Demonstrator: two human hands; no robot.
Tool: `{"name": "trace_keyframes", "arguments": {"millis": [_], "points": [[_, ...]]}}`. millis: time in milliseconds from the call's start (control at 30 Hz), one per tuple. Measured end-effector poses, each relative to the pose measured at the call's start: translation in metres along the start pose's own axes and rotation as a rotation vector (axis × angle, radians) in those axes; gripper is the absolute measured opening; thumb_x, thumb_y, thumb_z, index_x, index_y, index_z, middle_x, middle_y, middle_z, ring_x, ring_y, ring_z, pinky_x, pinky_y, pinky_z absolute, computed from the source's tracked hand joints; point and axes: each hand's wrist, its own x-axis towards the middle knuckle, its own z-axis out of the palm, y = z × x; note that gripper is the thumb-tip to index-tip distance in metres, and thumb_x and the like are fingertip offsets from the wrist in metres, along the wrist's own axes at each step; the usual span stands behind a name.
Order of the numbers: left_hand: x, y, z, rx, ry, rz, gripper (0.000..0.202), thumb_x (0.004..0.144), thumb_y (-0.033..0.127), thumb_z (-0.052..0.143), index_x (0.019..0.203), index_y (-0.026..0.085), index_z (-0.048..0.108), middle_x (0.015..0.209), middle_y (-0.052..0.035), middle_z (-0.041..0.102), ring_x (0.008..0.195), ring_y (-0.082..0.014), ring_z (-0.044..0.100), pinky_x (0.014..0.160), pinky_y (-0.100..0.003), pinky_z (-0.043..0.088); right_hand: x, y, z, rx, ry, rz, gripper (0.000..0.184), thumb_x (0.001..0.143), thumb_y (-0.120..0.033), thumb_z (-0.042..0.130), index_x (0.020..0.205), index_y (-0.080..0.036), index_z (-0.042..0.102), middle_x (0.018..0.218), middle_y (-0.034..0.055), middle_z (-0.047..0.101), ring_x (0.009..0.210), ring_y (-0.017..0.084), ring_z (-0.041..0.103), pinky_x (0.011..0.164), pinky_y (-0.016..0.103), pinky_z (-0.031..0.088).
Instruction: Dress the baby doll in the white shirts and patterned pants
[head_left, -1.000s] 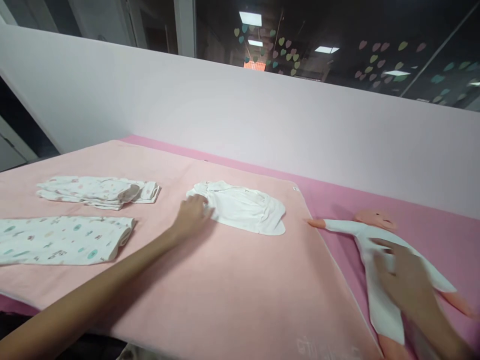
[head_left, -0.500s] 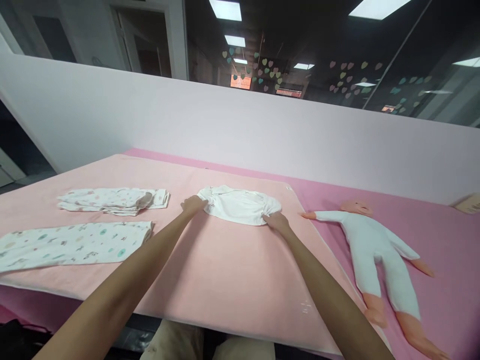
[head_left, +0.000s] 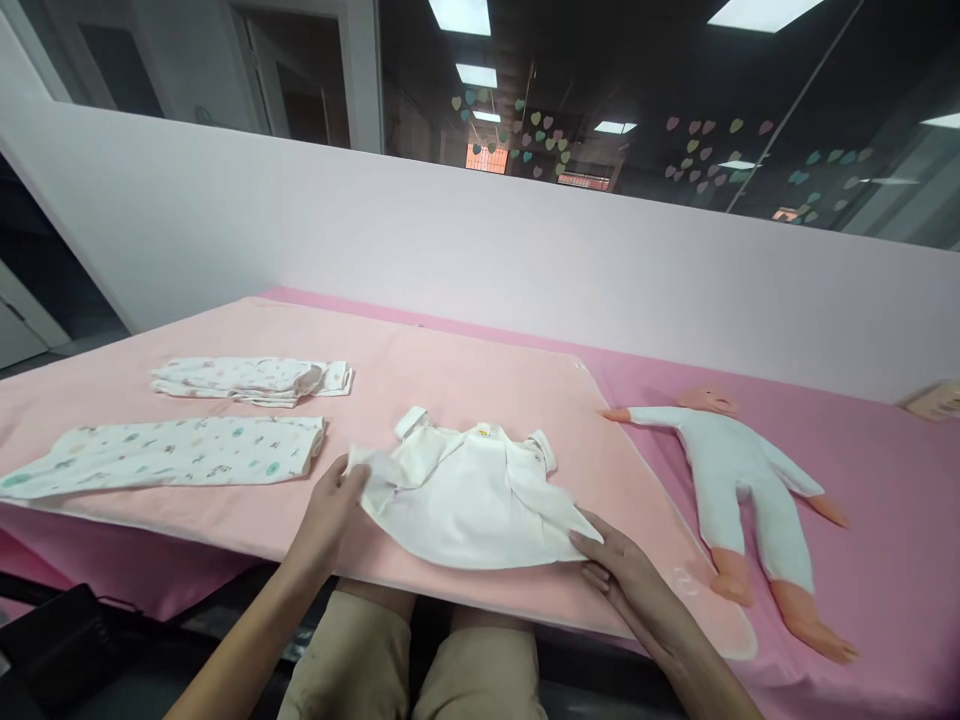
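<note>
A small white baby shirt (head_left: pixel 480 500) lies spread on the pink mat, its collar towards the wall and its hem towards me. My left hand (head_left: pixel 334 510) pinches the left front corner of the shirt, lifting that edge a little. At the opposite corner, my right hand (head_left: pixel 619 565) grips the hem between thumb and fingers. Short sleeves with folded cuffs stick out on both sides of the collar. A small yellow mark shows at the neck.
Left of the shirt lie a folded patterned cloth (head_left: pixel 232 380) and a longer printed cloth (head_left: pixel 165 455). A baby doll (head_left: pixel 739 470) in a white suit rests on the right. The pink mat (head_left: pixel 480 365) covers much of the table, which meets a white wall (head_left: pixel 480 250).
Both hands have drawn back towards me and further apart. The shirt, bunched before, has come nearer and now lies spread out, with sleeves and collar showing.
</note>
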Motion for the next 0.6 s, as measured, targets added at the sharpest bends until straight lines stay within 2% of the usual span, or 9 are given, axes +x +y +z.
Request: {"name": "trace_keyframes", "arguments": {"millis": [33, 100, 200, 267, 333, 433, 500, 533, 600], "points": [[-0.008, 0.004, 0.003, 0.055, -0.068, 0.051, 0.036, 0.09, 0.048, 0.06, 0.11, 0.02, 0.068, 0.091, -0.0051, 0.071, 0.08, -0.0237, 0.065, 0.072, -0.035, 0.056, -0.001, 0.004, 0.006, -0.076, 0.041, -0.058, 0.047, 0.082, -0.048, 0.079, 0.121, -0.022, 0.07, 0.081, 0.0009, 0.059, 0.062, 0.014, 0.043, 0.056, 0.027, 0.037], [-0.021, 0.018, 0.009, 0.223, -0.319, 0.243, 0.035, 0.093, 0.042, 0.056, 0.119, 0.022, 0.067, 0.093, -0.0039, 0.069, 0.08, -0.0224, 0.063, 0.076, -0.035, 0.054, -0.004, 0.007, 0.022, -0.307, 0.075, -0.219, 0.045, 0.088, -0.046, 0.07, 0.127, -0.024, 0.068, 0.083, 0.0019, 0.061, 0.069, 0.018, 0.05, 0.064, 0.03, 0.044], [-0.039, 0.037, 0.002, 0.512, -0.83, 0.576, 0.027, 0.093, 0.038, 0.062, 0.118, 0.03, 0.071, 0.1, -0.0031, 0.068, 0.095, -0.0233, 0.062, 0.094, -0.037, 0.049, -0.021, 0.007, 0.043, -0.73, -0.127, -0.451, 0.043, 0.095, -0.033, 0.06, 0.138, -0.031, 0.064, 0.096, 0.004, 0.064, 0.086, 0.022, 0.058, 0.082, 0.036, 0.05], [-0.045, 0.043, -0.013, 0.605, -1.02, 0.669, 0.026, 0.092, 0.043, 0.068, 0.117, 0.033, 0.072, 0.11, -0.0036, 0.068, 0.109, -0.025, 0.059, 0.101, -0.037, 0.046, -0.036, 0.006, 0.047, -0.883, -0.286, -0.5, 0.054, 0.096, -0.031, 0.061, 0.15, -0.037, 0.054, 0.105, 0.0043, 0.064, 0.096, 0.023, 0.059, 0.091, 0.039, 0.051], [-0.041, 0.044, -0.029, 0.635, -0.994, 0.68, 0.031, 0.095, 0.048, 0.066, 0.123, 0.034, 0.069, 0.123, -0.0045, 0.065, 0.118, -0.0259, 0.056, 0.103, -0.036, 0.046, -0.044, 0.005, 0.04, -0.895, -0.294, -0.489, 0.061, 0.099, -0.035, 0.06, 0.158, -0.037, 0.043, 0.108, 0.0043, 0.063, 0.096, 0.023, 0.06, 0.092, 0.039, 0.053], [-0.014, 0.04, -0.036, 0.649, -0.731, 0.742, 0.035, 0.104, 0.046, 0.05, 0.134, 0.031, 0.061, 0.136, -0.0069, 0.06, 0.126, -0.0271, 0.052, 0.108, -0.041, 0.044, -0.031, 0.001, 0.023, -0.876, -0.16, -0.564, 0.048, 0.104, -0.038, 0.053, 0.151, -0.032, 0.049, 0.116, 0.0068, 0.063, 0.105, 0.024, 0.06, 0.098, 0.041, 0.05], [0.015, 0.039, -0.025, 0.689, -0.532, 0.823, 0.038, 0.105, 0.044, 0.045, 0.135, 0.027, 0.059, 0.139, -0.0091, 0.059, 0.129, -0.029, 0.05, 0.112, -0.046, 0.042, -0.006, -0.006, 0.015, -0.908, -0.083, -0.672, 0.035, 0.105, -0.037, 0.051, 0.138, -0.029, 0.058, 0.126, 0.0084, 0.062, 0.116, 0.026, 0.057, 0.105, 0.043, 0.046], [0.032, 0.039, -0.015, 0.728, -0.478, 0.849, 0.041, 0.104, 0.046, 0.046, 0.136, 0.025, 0.058, 0.14, -0.0106, 0.059, 0.131, -0.03, 0.05, 0.113, -0.047, 0.041, 0.01, -0.01, 0.013, -0.94, -0.05, -0.701, 0.031, 0.104, -0.037, 0.051, 0.132, -0.027, 0.061, 0.129, 0.0088, 0.062, 0.119, 0.027, 0.056, 0.107, 0.044, 0.045], [0.064, 0.042, 0.012, 0.843, -0.482, 0.831, 0.049, 0.101, 0.049, 0.048, 0.139, 0.02, 0.057, 0.144, -0.014, 0.058, 0.136, -0.0322, 0.049, 0.114, -0.048, 0.04, 0.045, -0.019, 0.015, -1.012, 0.026, -0.708, 0.029, 0.101, -0.035, 0.054, 0.125, -0.023, 0.063, 0.13, 0.0116, 0.062, 0.124, 0.03, 0.054, 0.109, 0.047, 0.043]]}}
